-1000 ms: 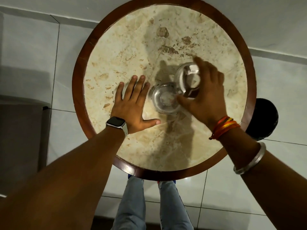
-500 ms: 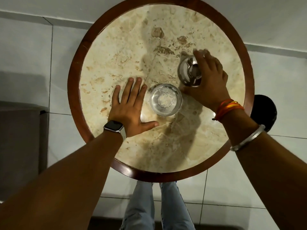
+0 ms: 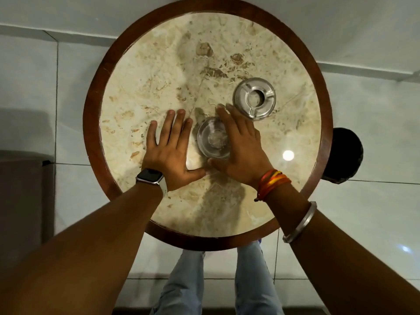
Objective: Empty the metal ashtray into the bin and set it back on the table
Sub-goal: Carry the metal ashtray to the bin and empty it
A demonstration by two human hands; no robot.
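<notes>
The metal ashtray lies in two parts on the round marble table (image 3: 145,87). Its notched lid (image 3: 254,100) with a centre hole sits alone toward the table's far right. Its shiny bowl (image 3: 212,138) stands near the middle, with pale residue inside. My right hand (image 3: 241,148) curves along the bowl's right side, fingers reaching past its far rim and thumb by its near rim, fingers apart. My left hand (image 3: 170,151) lies flat on the marble just left of the bowl, fingers spread and holding nothing.
A black round bin (image 3: 345,155) stands on the tiled floor just off the table's right edge. The table has a raised dark wooden rim (image 3: 91,133). My legs in jeans (image 3: 181,283) are below its near edge. A dark piece of furniture (image 3: 20,201) sits at left.
My right hand set the lid down on the far right of the table, let go, and moved back to the bowl. My left hand stayed flat.
</notes>
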